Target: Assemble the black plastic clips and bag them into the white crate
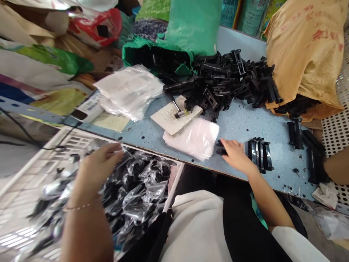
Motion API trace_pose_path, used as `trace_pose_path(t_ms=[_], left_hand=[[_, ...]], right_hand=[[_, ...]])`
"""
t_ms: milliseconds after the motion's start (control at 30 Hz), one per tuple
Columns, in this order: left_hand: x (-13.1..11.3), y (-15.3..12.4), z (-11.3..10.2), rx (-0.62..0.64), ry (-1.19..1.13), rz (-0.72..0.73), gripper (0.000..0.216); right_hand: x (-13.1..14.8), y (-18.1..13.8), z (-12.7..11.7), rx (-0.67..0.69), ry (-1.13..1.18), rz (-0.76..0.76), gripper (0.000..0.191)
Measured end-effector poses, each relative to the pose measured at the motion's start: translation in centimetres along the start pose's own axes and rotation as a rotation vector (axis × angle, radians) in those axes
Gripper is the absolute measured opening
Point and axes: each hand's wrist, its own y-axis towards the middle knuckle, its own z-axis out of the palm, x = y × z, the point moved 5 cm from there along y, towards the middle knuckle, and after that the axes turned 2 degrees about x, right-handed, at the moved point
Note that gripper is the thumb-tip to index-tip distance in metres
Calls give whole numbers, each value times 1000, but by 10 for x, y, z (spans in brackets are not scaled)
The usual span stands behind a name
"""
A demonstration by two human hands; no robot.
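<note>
My left hand (99, 167) hovers over a white plastic crate (58, 145), slightly blurred, with thumb and fingers a little apart and no object visible between them. Beneath it lie several black parts in clear plastic bags (136, 182). On the blue speckled table, my right hand (236, 154) has its fingers closed around a black plastic part (220, 147), mostly hidden by the fingers. Just left of that hand is a stack of clear plastic bags (195, 140). To its right stands a neat row of black plastic parts (260, 154).
A large heap of black parts (226, 80) spreads from a green sack (191, 29). A tan sack (302, 54) stands at right. Another person's arm (338, 165) reaches in beside black parts. A board (166, 116) and more bags (131, 89) lie left.
</note>
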Motion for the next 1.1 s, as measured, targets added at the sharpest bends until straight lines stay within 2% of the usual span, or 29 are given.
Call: trace_pose_path(t_ms=[67, 100, 167, 200, 267, 333, 367, 433, 500, 600, 700, 767, 833, 900, 967, 1033, 1100], left_hand=[[-63, -17, 43, 126, -262, 106, 42], [-98, -25, 65, 157, -325, 228, 37], [-161, -41, 111, 194, -292, 500, 20], [-184, -46, 132, 192, -213, 593, 15], [-208, -51, 167, 176, -29, 690, 11], [-211, -49, 185, 173, 65, 711, 10], [-208, -47, 189, 182, 54, 710, 12], [-199, -42, 187, 225, -56, 688, 19], [-190, -36, 182, 293, -216, 624, 19], [-183, -30, 176, 351, -408, 488, 16], [-184, -27, 176, 342, -458, 437, 22], [-186, -26, 178, 328, -435, 445, 24], [-186, -26, 178, 311, -416, 458, 23], [-184, -28, 173, 287, -432, 473, 22], [-180, -30, 164, 227, -458, 491, 21], [-175, -32, 154, 150, -461, 506, 19], [-172, -33, 151, 123, -448, 516, 17]], right_hand=[[17, -22, 12, 36, 26, -203, 63], [20, -33, 17, 34, 32, -275, 61], [17, -49, 24, 2, 47, -329, 56], [13, -55, 27, -18, 69, -326, 53], [4, -63, 29, -83, 141, -280, 49], [-6, -65, 30, -216, 186, -128, 38], [-11, -65, 31, -287, 180, -21, 39], [-17, -65, 35, -368, 144, 174, 65], [-23, -64, 38, -370, 161, 291, 73], [-37, -68, 35, -349, 466, 388, 60], [-35, -71, 38, -224, 1116, 348, 48], [-16, -68, 46, -58, 1543, 253, 48], [4, -62, 61, 104, 1832, 225, 47], [15, -56, 77, 200, 1986, 285, 42], [16, -52, 87, 209, 2056, 346, 38], [12, -52, 86, 183, 2089, 351, 37], [9, -54, 77, 165, 2115, 308, 40]])
